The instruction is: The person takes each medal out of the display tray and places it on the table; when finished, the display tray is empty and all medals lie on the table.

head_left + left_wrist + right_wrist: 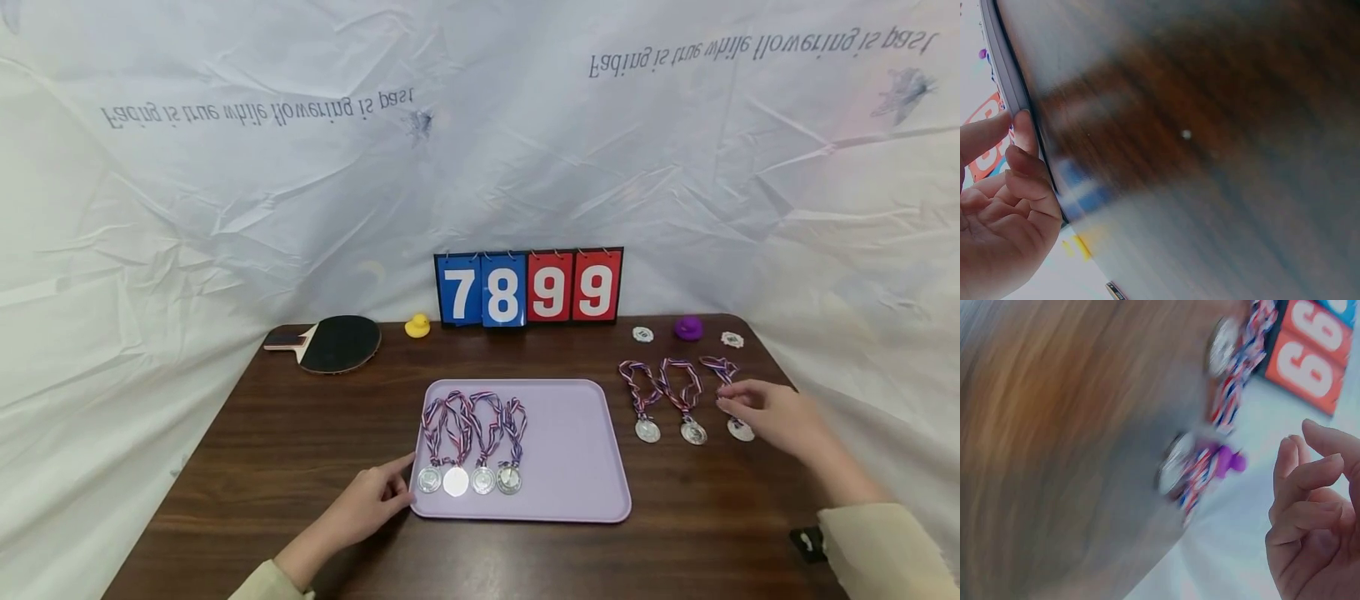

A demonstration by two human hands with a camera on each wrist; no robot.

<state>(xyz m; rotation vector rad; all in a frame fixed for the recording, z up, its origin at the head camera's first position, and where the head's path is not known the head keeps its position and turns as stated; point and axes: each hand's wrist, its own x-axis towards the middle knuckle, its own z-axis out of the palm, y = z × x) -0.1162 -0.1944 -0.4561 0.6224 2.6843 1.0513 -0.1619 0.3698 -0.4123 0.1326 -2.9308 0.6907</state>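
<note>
My left hand (372, 497) is at the left edge of a lilac tray (573, 450), its thumb and index finger pinching the rim; the left wrist view shows that hand (1013, 206) at the tray's side. On the tray lie several silver medals (483, 480) with red, white and blue ribbons, side by side in its left half. My right hand (772, 414) hovers over the rightmost of three more medals (741, 430) right of the tray, hiding part of its ribbon. Loosely bent fingers with nothing between them show on this hand (1316, 519) in the right wrist view.
Along the table's back edge are a black table tennis paddle (342, 344), a yellow duck (417, 326), a scoreboard (529, 287) reading 78 and 99, a purple duck (688, 328) and two white chips (642, 334). White fabric (480, 183) hangs behind and at the sides.
</note>
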